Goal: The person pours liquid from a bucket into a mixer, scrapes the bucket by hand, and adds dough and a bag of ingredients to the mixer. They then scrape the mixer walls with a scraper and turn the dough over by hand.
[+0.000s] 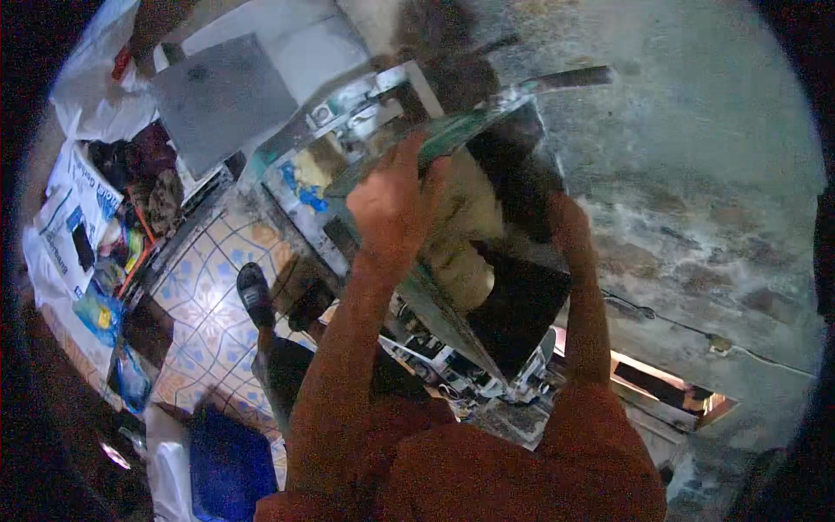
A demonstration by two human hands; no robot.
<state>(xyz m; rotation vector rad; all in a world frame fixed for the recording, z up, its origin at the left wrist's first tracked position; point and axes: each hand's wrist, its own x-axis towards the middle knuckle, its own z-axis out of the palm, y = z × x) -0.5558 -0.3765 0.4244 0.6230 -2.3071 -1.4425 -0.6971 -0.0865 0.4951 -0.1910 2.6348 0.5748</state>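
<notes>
In the head view, my left hand (pixel 396 200) is closed at the near side of a green-edged panel (pixel 457 130), its fingers wrapped around something I cannot make out. My right hand (pixel 565 217) is at the right side of a dark, open compartment (pixel 522 304); its fingers are dim and partly hidden. Between my hands lies a tan, crumpled piece (pixel 461 226) that looks like cloth or paper. Blue and yellow material (pixel 304 187) lies left of my left hand.
A grey flat panel (pixel 226 100) stands at the upper left. White bags (pixel 74 226) and mixed items lie at the left. Below them are a tiled floor (pixel 200 304) and a blue bin (pixel 230 461). A stained wall (pixel 696 174) with a cable (pixel 718 344) is at the right.
</notes>
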